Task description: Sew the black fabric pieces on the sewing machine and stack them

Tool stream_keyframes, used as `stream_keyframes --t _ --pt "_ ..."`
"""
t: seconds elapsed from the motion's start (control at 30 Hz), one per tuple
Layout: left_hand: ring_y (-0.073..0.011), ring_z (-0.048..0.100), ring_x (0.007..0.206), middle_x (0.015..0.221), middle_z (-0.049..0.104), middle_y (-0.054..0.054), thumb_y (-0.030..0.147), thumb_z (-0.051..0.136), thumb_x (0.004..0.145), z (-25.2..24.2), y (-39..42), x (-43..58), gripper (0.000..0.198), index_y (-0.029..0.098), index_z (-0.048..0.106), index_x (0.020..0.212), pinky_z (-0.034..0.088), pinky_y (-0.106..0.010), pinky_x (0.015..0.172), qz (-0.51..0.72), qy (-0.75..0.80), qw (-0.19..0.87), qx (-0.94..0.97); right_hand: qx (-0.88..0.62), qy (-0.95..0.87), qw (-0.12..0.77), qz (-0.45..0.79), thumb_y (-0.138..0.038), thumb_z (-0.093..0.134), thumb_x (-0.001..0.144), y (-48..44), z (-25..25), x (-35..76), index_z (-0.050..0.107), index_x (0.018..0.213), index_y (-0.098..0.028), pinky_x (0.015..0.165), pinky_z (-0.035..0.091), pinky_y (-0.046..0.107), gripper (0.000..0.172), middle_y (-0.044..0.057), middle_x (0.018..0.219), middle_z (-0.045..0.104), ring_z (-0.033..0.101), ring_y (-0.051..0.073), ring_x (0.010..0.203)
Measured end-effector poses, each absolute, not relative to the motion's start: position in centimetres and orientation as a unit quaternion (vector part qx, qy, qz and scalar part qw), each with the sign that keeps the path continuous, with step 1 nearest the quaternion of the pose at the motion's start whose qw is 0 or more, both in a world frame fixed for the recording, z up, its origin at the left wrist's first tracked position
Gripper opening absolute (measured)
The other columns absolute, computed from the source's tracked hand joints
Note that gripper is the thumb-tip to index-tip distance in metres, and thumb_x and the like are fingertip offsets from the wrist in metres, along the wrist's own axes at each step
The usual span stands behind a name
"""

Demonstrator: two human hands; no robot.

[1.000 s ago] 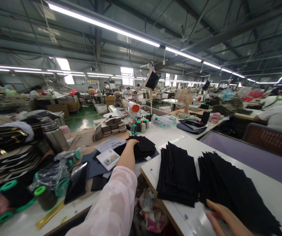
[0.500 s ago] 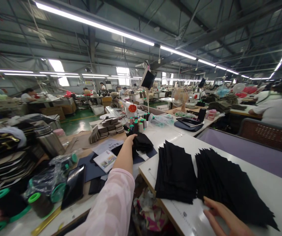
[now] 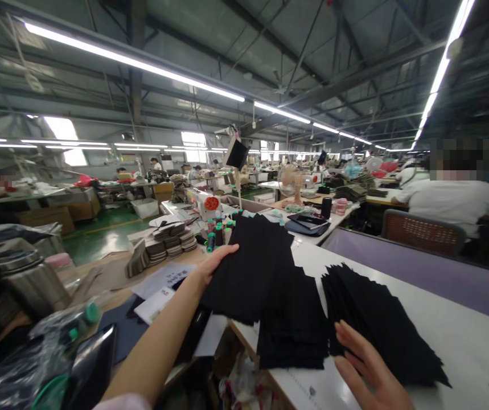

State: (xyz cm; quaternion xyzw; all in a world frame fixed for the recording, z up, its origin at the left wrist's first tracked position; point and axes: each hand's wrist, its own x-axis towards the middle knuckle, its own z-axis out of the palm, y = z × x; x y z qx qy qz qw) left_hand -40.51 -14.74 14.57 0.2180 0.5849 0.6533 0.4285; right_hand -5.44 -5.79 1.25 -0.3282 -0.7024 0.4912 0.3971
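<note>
My left hand (image 3: pixel 219 261) grips the left edge of some black fabric pieces (image 3: pixel 255 267), thumb on top and the other fingers hidden beneath. This fabric is held up and tilted, overlapping the near stack of black cut pieces (image 3: pixel 298 324) on the white tabletop (image 3: pixel 470 341). Farther right lies a second, fanned-out stack of black fabric (image 3: pixel 381 319). My right hand (image 3: pixel 366 364) is beside that stack's lower left edge, fingers apart and holding nothing. Whether its fingertips touch the cloth I cannot tell.
Thread spools (image 3: pixel 218 232) stand by a white sewing machine (image 3: pixel 204 203). Stacked grey-brown pieces (image 3: pixel 167 242), a steel flask (image 3: pixel 31 279), a tablet (image 3: pixel 93 364) and plastic-wrapped spools crowd the left side. A purple partition (image 3: pixel 372 262) and a chair (image 3: pixel 423 230) are on the right; a person sits there.
My left hand has brought black fabric from beside the thread spools toward me, over the near stack. My right hand stays by the fanned stack. The view has turned somewhat right.
</note>
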Motion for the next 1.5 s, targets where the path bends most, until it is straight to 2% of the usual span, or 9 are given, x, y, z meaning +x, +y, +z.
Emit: stream_keyframes --t 0.13,0.3,0.5,0.6,0.7,0.83,1.07,1.23,1.5 --pt "-0.0273 0.074 0.087 0.097 0.077 -0.012 0.029 0.083 0.07 12.5 -16.3 -33.2 0.048 0.013 0.069 0.112 0.059 -0.035 0.084 0.636 0.491 0.516 0.296 -0.298 -0.589 0.44 0.609 -0.075 0.049 0.085 -6.8 3.0 -6.4 0.034 0.151 -0.018 0.105 0.048 0.044 0.089 0.019 0.146 0.051 0.052 0.03 0.133" --pt "-0.0301 0.07 0.105 0.111 0.074 -0.009 0.034 0.083 0.073 9.9 -17.0 -25.4 0.052 0.018 0.067 0.12 0.052 -0.042 0.099 0.625 0.456 0.538 0.335 -0.377 -0.581 0.44 0.572 -0.067 0.07 0.073 -8.3 5.4 -5.4 0.052 0.138 -0.019 0.111 0.043 0.046 0.083 0.014 0.137 0.061 0.055 0.032 0.129" --pt "-0.0332 0.063 0.117 0.125 0.067 -0.011 0.027 0.09 0.061 8.6 -17.7 -20.9 0.084 0.022 0.053 0.136 0.047 -0.046 0.103 0.586 0.378 0.592 0.404 -0.426 -0.612 0.464 0.478 -0.051 0.082 0.065 -7.0 6.1 -1.7 0.061 0.125 -0.019 0.09 0.058 0.045 0.071 0.01 0.111 0.074 0.069 0.032 0.103" --pt "-0.03 0.065 0.112 0.124 0.068 -0.009 0.02 0.083 0.065 8.3 -17.4 -19.2 0.075 0.02 0.052 0.134 0.051 -0.042 0.097 0.593 0.426 0.528 0.433 -0.445 -0.646 0.472 0.402 -0.052 0.08 0.068 -6.0 6.0 -0.1 0.054 0.134 -0.02 0.083 0.059 0.044 0.078 0.01 0.11 0.072 0.07 0.031 0.098" --pt "-0.0269 0.064 0.109 0.119 0.069 -0.006 0.013 0.073 0.068 8.0 -16.6 -17.7 0.06 0.017 0.057 0.126 0.05 -0.038 0.098 0.608 0.511 0.41 0.449 -0.428 -0.673 0.578 0.177 -0.051 0.075 0.077 -6.2 6.6 0.9 0.042 0.145 -0.02 0.093 0.052 0.052 0.082 0.016 0.129 0.06 0.06 0.033 0.114" --pt "-0.0247 0.062 0.109 0.115 0.07 -0.003 0.007 0.065 0.067 7.5 -16.1 -16.7 0.054 0.018 0.061 0.119 0.048 -0.033 0.098 0.571 0.56 0.313 0.512 -0.263 -0.764 0.587 -0.058 -0.03 0.072 0.085 -8.1 8.8 1.9 0.06 0.123 -0.021 0.097 0.045 0.05 0.041 0.012 0.115 0.061 0.057 0.029 0.111" --pt "-0.0207 0.063 0.099 0.108 0.07 0.0 0.005 0.06 0.066 7.9 -16.6 -16.3 0.053 0.019 0.06 0.118 0.049 -0.027 0.087 0.546 0.554 0.299 0.553 -0.233 -0.82 0.519 -0.063 -0.02 0.066 0.087 -9.8 10.4 3.3 0.063 0.097 -0.023 0.093 0.043 0.047 0.011 0.01 0.114 0.057 0.054 0.027 0.109" --pt "-0.018 0.062 0.086 0.094 0.068 0.001 0.007 0.061 0.067 8.5 -16.7 -16.3 0.04 0.017 0.062 0.105 0.05 -0.024 0.076 0.547 0.537 0.327 0.552 -0.185 -0.843 0.498 -0.086 -0.011 0.063 0.086 -10.0 10.7 4.0 0.065 0.094 -0.023 0.104 0.038 0.051 0.015 0.009 0.126 0.056 0.049 0.029 0.122" --pt "-0.0201 0.063 0.092 0.098 0.069 0.0 0.006 0.064 0.069 8.3 -16.8 -16.4 0.044 0.017 0.061 0.111 0.051 -0.026 0.081 0.55 0.537 0.347 0.537 -0.143 -0.855 0.486 -0.114 -0.01 0.064 0.083 -10.0 10.9 4.5 0.064 0.093 -0.023 0.102 0.044 0.045 0.016 0.005 0.096 0.064 0.061 0.022 0.099"
